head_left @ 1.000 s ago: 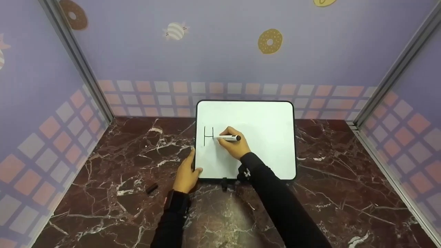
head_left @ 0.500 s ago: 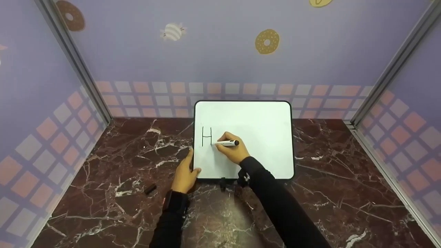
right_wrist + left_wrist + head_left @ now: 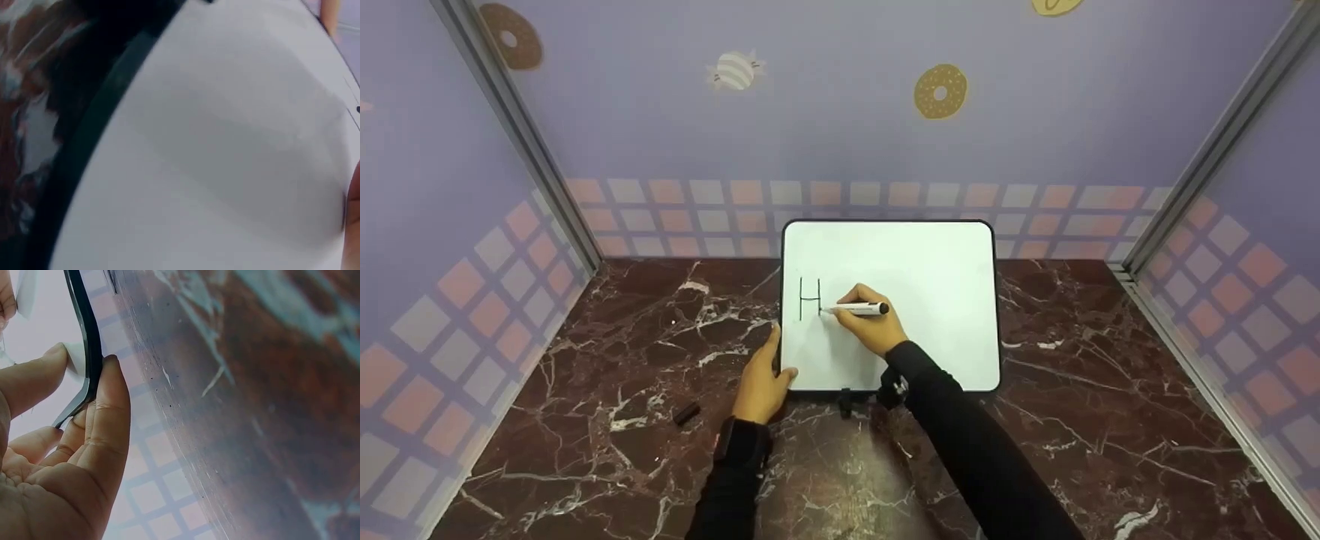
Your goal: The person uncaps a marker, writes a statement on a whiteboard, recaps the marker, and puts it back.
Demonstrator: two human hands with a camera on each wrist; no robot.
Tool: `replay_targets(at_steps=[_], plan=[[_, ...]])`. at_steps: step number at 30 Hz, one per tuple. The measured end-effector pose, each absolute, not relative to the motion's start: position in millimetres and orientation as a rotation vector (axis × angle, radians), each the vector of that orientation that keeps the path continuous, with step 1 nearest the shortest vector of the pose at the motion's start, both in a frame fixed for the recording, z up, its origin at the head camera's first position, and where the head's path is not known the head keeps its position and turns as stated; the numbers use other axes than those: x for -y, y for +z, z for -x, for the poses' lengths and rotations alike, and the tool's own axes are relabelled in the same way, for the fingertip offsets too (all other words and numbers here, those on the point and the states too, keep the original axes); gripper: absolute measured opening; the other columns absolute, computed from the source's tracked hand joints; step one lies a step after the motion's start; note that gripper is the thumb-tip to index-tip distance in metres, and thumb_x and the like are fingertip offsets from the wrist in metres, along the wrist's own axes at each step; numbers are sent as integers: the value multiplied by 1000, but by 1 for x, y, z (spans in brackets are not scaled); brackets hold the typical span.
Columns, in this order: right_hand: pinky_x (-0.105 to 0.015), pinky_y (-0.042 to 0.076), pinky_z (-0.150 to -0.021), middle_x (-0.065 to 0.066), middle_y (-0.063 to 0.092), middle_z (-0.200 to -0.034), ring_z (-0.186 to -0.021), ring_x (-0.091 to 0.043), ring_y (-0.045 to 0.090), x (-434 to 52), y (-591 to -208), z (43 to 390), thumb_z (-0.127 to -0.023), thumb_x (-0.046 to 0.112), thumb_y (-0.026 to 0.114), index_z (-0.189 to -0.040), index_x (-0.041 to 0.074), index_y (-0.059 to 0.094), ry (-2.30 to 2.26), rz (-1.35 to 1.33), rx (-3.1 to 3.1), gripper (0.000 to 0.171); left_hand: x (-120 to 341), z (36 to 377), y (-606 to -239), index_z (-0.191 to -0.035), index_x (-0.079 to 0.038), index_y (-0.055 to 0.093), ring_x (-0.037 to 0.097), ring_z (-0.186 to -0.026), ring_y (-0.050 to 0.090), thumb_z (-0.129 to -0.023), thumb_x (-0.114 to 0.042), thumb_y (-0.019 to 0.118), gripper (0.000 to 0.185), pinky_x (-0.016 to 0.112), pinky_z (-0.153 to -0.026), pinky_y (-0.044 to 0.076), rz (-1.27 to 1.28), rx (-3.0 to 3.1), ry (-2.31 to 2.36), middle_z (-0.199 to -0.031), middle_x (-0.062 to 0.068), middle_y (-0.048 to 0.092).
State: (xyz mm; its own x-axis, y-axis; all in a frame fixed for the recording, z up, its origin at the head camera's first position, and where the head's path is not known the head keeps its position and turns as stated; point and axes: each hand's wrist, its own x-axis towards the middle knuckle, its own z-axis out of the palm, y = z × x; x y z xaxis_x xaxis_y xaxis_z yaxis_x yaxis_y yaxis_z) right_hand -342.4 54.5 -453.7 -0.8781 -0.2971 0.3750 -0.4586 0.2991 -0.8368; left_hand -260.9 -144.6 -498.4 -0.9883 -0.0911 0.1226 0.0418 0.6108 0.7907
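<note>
A white whiteboard (image 3: 930, 262) with a dark frame stands propped on the marble counter against the back wall. A black "H" (image 3: 810, 298) is drawn on its left part. My right hand (image 3: 870, 322) holds a white marker (image 3: 859, 308) with a black end, its tip at the H's right stroke. My left hand (image 3: 761, 379) grips the board's lower left edge, thumb on the white face and fingers behind the dark frame (image 3: 87, 354). The right wrist view shows only the white board face (image 3: 225, 157) and its dark frame.
A small black marker cap (image 3: 687, 412) lies on the dark red marble counter (image 3: 622, 352) left of my left hand. Purple walls with a checked band close in the back and both sides. A small black stand (image 3: 847, 401) sits under the board's lower edge.
The right hand has drawn the H's crossbar and right stroke, moving down and then back up to mid-height. The left hand has stayed on the board's edge.
</note>
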Motion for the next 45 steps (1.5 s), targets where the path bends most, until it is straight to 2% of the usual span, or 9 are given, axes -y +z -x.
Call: replay_targets(at_steps=[8,19,27,40,45], plan=[[-22,47,-62,-9,70,-85,-69,-10,57,-58,-450,349,-88,10,69,-90,5,63,1657,-608,2355,7,145,260,-498,-154,-9,30,46,-132,45,-88,-3,67,76,56,-111,37,-26,2668,-1268,-145,30,45],[-21,45,-62,-16,69,-85,-69,-12,54,-50,-454,348,-87,6,69,-92,-1,64,1662,-612,2330,10,144,257,-495,-156,-14,26,42,-139,39,-90,-5,66,78,53,-116,32,-53,2684,-1308,-151,25,40],[-24,47,-65,-9,69,-85,-71,-12,56,-52,-454,347,-89,11,68,-91,7,65,1599,-632,2383,6,144,258,-495,-156,-11,26,42,-140,38,-91,-4,66,77,55,-115,34,-51,2697,-1328,-153,23,38],[-22,45,-64,-9,68,-85,-70,-11,54,-55,-455,348,-87,10,67,-90,6,64,1590,-617,2373,6,145,259,-497,-156,-8,25,42,-140,38,-91,-4,65,77,54,-116,33,-32,2688,-1330,-155,23,34],[-22,46,-64,-8,68,-84,-70,-11,54,-58,-456,349,-86,10,67,-89,4,64,1604,-594,2363,7,146,259,-497,-156,-8,25,43,-135,43,-90,-5,66,77,54,-114,35,-44,2687,-1338,-154,24,35]])
